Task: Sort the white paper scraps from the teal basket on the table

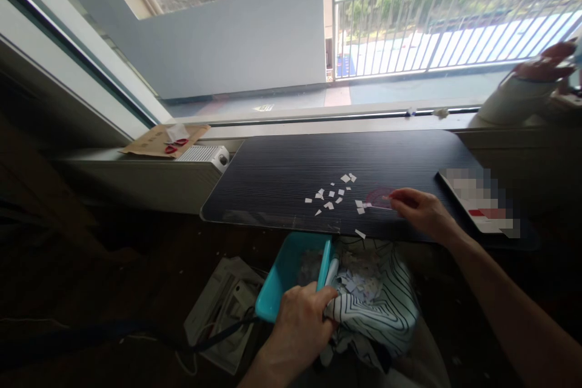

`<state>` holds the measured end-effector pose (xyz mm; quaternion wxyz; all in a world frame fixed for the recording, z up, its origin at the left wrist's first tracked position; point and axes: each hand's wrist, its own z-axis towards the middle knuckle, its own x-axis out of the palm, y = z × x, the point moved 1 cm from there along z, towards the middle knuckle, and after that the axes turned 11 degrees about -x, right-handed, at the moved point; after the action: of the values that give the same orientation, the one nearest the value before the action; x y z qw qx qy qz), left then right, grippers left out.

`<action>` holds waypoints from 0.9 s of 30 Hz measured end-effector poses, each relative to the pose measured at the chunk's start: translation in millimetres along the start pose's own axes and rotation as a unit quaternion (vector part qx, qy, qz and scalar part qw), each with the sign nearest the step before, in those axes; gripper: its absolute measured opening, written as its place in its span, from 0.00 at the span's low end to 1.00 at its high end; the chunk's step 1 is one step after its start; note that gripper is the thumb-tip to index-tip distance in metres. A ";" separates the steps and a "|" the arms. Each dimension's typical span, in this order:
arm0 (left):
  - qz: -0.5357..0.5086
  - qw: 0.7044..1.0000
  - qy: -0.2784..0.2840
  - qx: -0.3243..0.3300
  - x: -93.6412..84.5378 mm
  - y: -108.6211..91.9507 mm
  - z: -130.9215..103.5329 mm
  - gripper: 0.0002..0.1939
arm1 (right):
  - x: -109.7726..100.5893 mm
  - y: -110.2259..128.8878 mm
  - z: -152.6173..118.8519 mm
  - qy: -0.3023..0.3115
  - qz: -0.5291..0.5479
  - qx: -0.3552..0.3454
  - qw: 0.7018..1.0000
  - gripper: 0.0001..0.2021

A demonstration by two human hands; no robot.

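My left hand point(302, 321) is closed at the near corner of a turquoise plastic bin point(277, 279), with its thumb side against a white cloth with black lines point(377, 318). The cloth forms a hollow full of paper scraps point(359, 282). Over the dark table point(273, 163), my right hand point(418, 209) pinches the end of a thin, pinkish see-through thing point(379, 197); its exact kind is unclear. Small white paper pieces point(331, 194) lie scattered to its left. One paper strip point(360, 234) sits at the table's near edge.
A partly blurred white tray or device point(468, 206) lies at the table's right. Red-handled scissors point(176, 145) rest on a brown envelope point(150, 140) on the left sill. Another person's hand point(545, 63) shows at upper right. White equipment point(227, 309) stands on the floor.
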<state>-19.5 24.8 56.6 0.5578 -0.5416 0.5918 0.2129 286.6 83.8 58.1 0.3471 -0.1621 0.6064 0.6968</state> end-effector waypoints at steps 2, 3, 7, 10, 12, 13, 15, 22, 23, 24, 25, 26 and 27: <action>0.000 1.000 0.005 0.001 -0.2 -0.4 0.4 0.13 | -2.1 2.4 -5.5 0.035 0.018 0.004 0.999 0.14; 0.001 1.000 0.007 0.002 -0.5 -0.6 0.8 0.13 | -2.8 3.2 -7.5 0.040 0.027 0.004 0.999 0.14; -0.001 1.000 0.011 0.000 -2.1 -0.8 2.2 0.13 | -3.5 4.6 -11.3 0.009 0.032 0.010 0.999 0.15; -0.003 1.000 0.010 -0.002 -2.1 -0.8 2.8 0.14 | -3.3 7.3 -14.8 0.040 0.042 -0.007 0.998 0.15; -0.005 1.000 0.009 -0.002 -1.7 -1.1 2.7 0.14 | -3.6 8.6 -18.0 0.076 0.055 -0.018 0.995 0.15; -0.006 1.000 0.008 -0.002 -1.5 -1.3 2.5 0.14 | -3.7 8.4 -19.3 0.085 0.060 -0.018 0.994 0.15; -0.010 1.000 0.007 -0.003 -1.6 -1.7 2.0 0.14 | -3.2 6.2 -20.9 0.077 0.064 -0.009 0.995 0.16; -0.027 1.000 0.001 -0.005 0.5 -1.9 2.6 0.13 | 4.6 7.4 -31.1 0.098 0.117 -0.008 0.988 0.17; -0.029 1.000 -0.001 -0.007 1.3 -1.8 2.7 0.13 | 4.4 9.7 -33.3 0.112 0.118 -0.009 0.987 0.17; -0.031 0.999 -0.004 -0.009 2.2 -1.8 2.7 0.13 | 3.8 11.9 -34.7 0.121 0.117 -0.009 0.986 0.16; -0.033 0.999 -0.006 -0.009 2.9 -1.8 2.6 0.13 | 3.2 13.6 -35.0 0.124 0.115 -0.009 0.986 0.16; -0.034 0.999 -0.007 -0.009 3.6 -1.7 2.4 0.13 | 2.7 14.6 -34.0 0.120 0.114 -0.008 0.986 0.16; -0.034 0.999 -0.007 -0.007 4.2 -1.6 2.2 0.13 | 2.7 14.7 -31.5 0.110 0.113 -0.007 0.987 0.16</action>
<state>-16.3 24.5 52.8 0.5651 -0.5640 0.5674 0.2017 268.6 54.0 60.5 0.1958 -0.1703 0.6508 0.7135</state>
